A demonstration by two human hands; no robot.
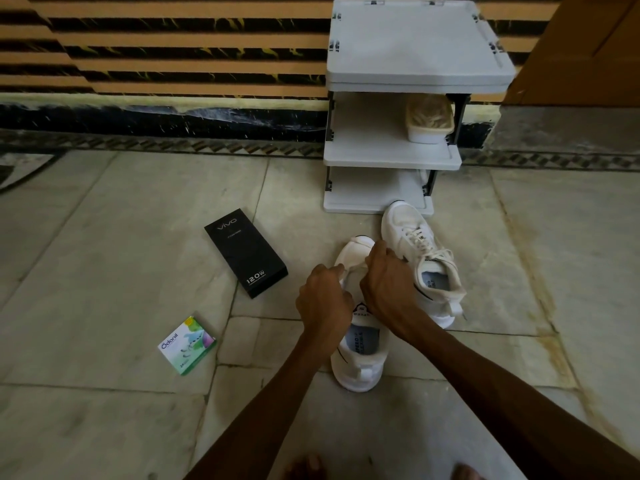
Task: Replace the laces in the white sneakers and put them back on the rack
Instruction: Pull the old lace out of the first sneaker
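While under left hand [323, 299] and right hand [388, 285] — white sneaker [358, 372], black-trimmed.

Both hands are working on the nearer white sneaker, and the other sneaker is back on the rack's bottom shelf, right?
Not on the shelf: the head view shows the other sneaker on the floor in front of the rack. The left hand and right hand are on the nearer sneaker.
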